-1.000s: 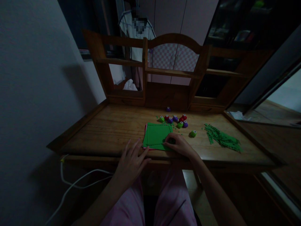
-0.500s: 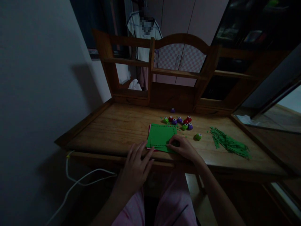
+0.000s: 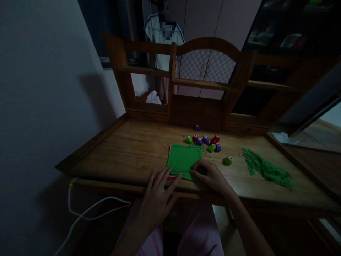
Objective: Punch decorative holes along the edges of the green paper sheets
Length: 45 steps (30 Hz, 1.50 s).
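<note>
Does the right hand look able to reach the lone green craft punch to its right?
Likely yes: the right hand, at the green sheet, is close to the green craft punch, and nothing tall shows between them.

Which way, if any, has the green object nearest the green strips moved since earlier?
No: the green object keeps its place against the right drawer; only the view shifts.

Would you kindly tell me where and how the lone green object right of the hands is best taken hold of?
I'd pinch the small green object by its rounded sides, below the white spot, coming from above: it stands apart from the right hand and green strips, so both sides look free.
</note>
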{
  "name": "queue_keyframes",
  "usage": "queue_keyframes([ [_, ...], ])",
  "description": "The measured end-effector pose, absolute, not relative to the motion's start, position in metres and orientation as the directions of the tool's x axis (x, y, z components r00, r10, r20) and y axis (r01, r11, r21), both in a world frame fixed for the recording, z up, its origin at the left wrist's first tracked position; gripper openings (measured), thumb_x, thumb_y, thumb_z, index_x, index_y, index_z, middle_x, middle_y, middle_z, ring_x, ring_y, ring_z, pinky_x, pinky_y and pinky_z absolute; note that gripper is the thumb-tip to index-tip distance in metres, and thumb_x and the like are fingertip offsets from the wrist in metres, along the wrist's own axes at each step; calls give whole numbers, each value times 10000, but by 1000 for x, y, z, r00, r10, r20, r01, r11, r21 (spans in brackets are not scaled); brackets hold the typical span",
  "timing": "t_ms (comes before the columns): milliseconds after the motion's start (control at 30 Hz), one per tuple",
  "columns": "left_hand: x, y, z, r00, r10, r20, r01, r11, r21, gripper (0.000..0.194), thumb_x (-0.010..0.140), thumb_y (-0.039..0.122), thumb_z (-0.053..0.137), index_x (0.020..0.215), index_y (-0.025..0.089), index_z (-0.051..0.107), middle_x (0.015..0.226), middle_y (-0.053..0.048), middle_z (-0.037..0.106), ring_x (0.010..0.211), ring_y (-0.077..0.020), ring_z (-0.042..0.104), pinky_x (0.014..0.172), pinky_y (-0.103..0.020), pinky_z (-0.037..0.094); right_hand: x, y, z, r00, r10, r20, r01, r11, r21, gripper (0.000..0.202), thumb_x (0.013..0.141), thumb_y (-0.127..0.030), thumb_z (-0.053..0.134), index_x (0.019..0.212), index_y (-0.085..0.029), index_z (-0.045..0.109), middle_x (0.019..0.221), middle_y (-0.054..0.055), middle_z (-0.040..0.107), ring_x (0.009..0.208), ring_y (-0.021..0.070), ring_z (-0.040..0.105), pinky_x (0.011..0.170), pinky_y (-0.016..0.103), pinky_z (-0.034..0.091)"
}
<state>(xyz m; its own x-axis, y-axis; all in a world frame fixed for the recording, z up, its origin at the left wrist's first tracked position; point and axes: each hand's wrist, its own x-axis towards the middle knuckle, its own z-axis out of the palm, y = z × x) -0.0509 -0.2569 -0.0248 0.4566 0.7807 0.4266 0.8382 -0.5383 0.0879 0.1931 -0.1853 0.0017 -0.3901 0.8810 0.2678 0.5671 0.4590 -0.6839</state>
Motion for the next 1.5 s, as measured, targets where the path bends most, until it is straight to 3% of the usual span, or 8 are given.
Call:
queue_keyframes([
  [367, -49, -256, -28, 407, 806, 430, 871, -485, 84, 561, 907, 313, 500, 1437, 346, 317, 1538, -59, 224, 1399, -299, 219, 1124, -546, 225, 191, -188, 7, -402, 874, 271, 553, 468, -689, 54, 863, -258, 596, 844, -208, 593, 845, 17, 627, 795, 168, 573, 714, 283, 422],
  [1167, -47, -255, -27, 406, 801, 440, 853, -505, 134, 521, 909, 324, 498, 1415, 316, 374, 1486, -86, 336, 1351, -279, 323, 1122, -541, 217, 191, -186, 5, -391, 883, 259, 576, 454, -680, 30, 838, -227, 622, 842, -209, 598, 832, 7, 629, 778, 163, 574, 700, 272, 417],
  [1300, -45, -255, -17, 391, 802, 451, 816, -529, 235, 524, 904, 335, 509, 1411, 298, 380, 1492, -82, 318, 1357, -286, 298, 1121, -527, 217, 191, -186, 5, -397, 881, 256, 582, 457, -673, 25, 835, -221, 622, 842, -209, 601, 837, 6, 633, 783, 163, 575, 700, 271, 416],
  [1433, -41, -229, -4, 290, 856, 428, 742, -484, 464, 433, 913, 355, 502, 1336, 277, 457, 1279, -59, 545, 1220, -218, 443, 1038, -405, 360, 191, -187, 7, -398, 882, 252, 576, 454, -680, 35, 840, -236, 619, 847, -209, 598, 836, 4, 634, 780, 161, 578, 702, 269, 415],
  [1500, -40, -209, 0, 284, 894, 346, 716, -437, 544, 334, 888, 403, 539, 1181, 248, 570, 1116, -45, 617, 1080, -205, 521, 942, -361, 419, 191, -187, 8, -399, 881, 253, 573, 455, -682, 38, 846, -243, 613, 850, -208, 597, 834, 4, 633, 780, 161, 580, 703, 268, 415],
])
